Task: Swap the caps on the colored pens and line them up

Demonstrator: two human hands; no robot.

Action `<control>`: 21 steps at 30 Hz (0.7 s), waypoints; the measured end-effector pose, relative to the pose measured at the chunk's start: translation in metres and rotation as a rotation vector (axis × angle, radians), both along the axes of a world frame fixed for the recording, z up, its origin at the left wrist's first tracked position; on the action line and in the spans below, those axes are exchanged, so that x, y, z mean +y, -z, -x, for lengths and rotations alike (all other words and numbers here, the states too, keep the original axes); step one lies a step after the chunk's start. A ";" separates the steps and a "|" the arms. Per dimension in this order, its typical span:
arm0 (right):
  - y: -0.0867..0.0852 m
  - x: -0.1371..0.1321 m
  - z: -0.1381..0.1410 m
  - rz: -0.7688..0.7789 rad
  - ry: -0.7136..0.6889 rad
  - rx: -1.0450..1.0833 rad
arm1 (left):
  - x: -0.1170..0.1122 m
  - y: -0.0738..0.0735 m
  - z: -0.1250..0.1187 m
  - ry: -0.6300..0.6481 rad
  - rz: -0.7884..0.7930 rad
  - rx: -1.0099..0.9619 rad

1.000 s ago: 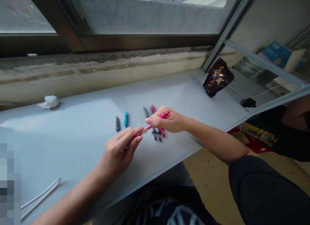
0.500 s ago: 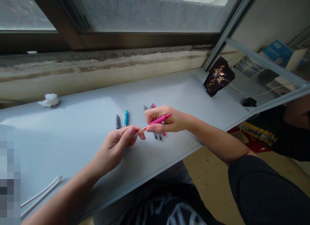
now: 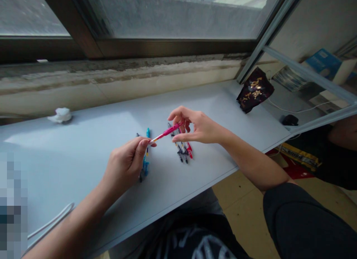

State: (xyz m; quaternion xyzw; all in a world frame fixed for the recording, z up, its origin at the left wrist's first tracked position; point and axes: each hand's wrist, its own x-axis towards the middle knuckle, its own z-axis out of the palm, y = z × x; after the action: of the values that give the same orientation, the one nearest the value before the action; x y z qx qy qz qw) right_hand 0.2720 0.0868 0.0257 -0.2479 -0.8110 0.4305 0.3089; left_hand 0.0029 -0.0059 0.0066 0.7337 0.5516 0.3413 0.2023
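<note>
A pink pen (image 3: 169, 130) is pinched at its lower end by my left hand (image 3: 125, 156), its pink grip and tip pointing up to the right. Around that tip my right hand (image 3: 199, 125) has its fingers spread apart, not closed on the pen. Under the pen and my right hand lies a group of pens (image 3: 182, 149), black and red, side by side on the white table (image 3: 92, 151). Close by my left hand lie a teal pen (image 3: 147, 166) and a dark pen (image 3: 141, 176), both partly covered by the hand.
Crumpled white tissue (image 3: 60, 115) sits at the far left by the wall. A dark bag with gold print (image 3: 254, 89) stands at the right, near a metal frame (image 3: 306, 71). A white cable (image 3: 51, 223) lies at the front left. Another person (image 3: 338, 151) is at the far right.
My right hand has opened and let go of the pink pen. My left hand still grips it and has shifted slightly left and up. The view has moved a little.
</note>
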 end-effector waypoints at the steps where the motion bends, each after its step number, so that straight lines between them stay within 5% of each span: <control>1: 0.000 0.001 0.000 0.012 0.004 -0.029 | 0.001 0.001 0.001 -0.004 -0.005 -0.001; 8: -0.003 0.002 -0.001 0.035 0.018 -0.044 | 0.002 0.006 0.002 -0.017 0.088 -0.048; 14: -0.002 0.004 -0.002 0.225 0.011 -0.078 | 0.002 0.005 0.000 -0.015 0.097 -0.028; 21: -0.001 0.009 -0.002 0.240 0.099 0.060 | 0.002 0.003 0.001 -0.023 0.116 -0.042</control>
State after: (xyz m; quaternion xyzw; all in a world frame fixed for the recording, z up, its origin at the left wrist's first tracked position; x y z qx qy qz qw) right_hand 0.2735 0.0953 0.0268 -0.3097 -0.7309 0.5159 0.3220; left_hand 0.0023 -0.0037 0.0036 0.7069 0.5744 0.3267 0.2520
